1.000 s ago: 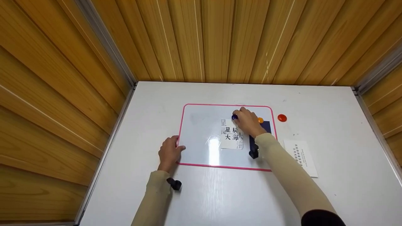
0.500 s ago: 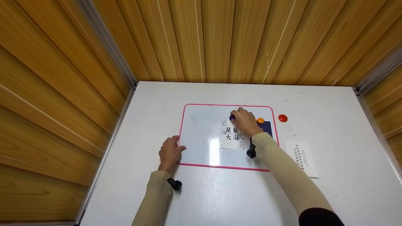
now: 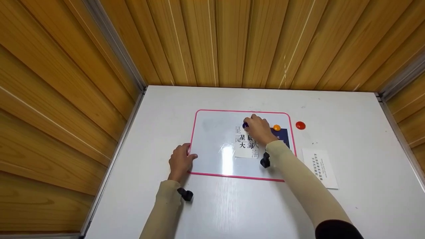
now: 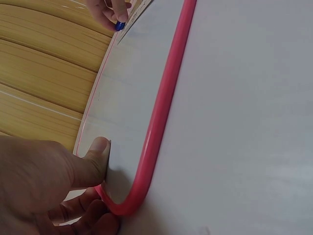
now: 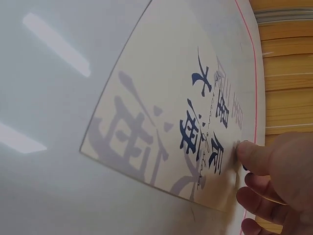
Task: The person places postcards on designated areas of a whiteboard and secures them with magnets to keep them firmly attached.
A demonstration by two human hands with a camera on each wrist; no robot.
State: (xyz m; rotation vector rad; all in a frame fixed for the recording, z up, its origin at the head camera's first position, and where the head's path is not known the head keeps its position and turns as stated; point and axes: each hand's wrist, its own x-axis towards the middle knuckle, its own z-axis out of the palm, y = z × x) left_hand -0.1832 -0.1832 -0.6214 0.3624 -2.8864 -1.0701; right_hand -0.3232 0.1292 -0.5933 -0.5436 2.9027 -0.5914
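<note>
A whiteboard [image 3: 212, 142] with a pink rim lies on the table. My left hand [image 3: 181, 161] grips its left edge, the thumb on top and the other fingers at the rim, as the left wrist view shows. On the board lies a white card [image 3: 245, 153] with large printed characters. At the card's top edge my right hand [image 3: 260, 129] pinches a blue round magnet [image 4: 120, 26], largely covered by the fingers. To the right, an orange magnet [image 3: 277, 127] sits at the top of a dark blue card [image 3: 283, 134], partly hidden by the right hand and arm.
A red round magnet [image 3: 300, 125] rests on the white table [image 3: 212, 205], just right of the board. Nearer the person, another white card [image 3: 320, 167] with printed text lies on the table. Wood-look walls [image 3: 232, 43] stand at the back and sides.
My right hand has shifted slightly left with the blue magnet, then stayed nearly still by the card's top edge. The left hand keeps its grip on the board.
</note>
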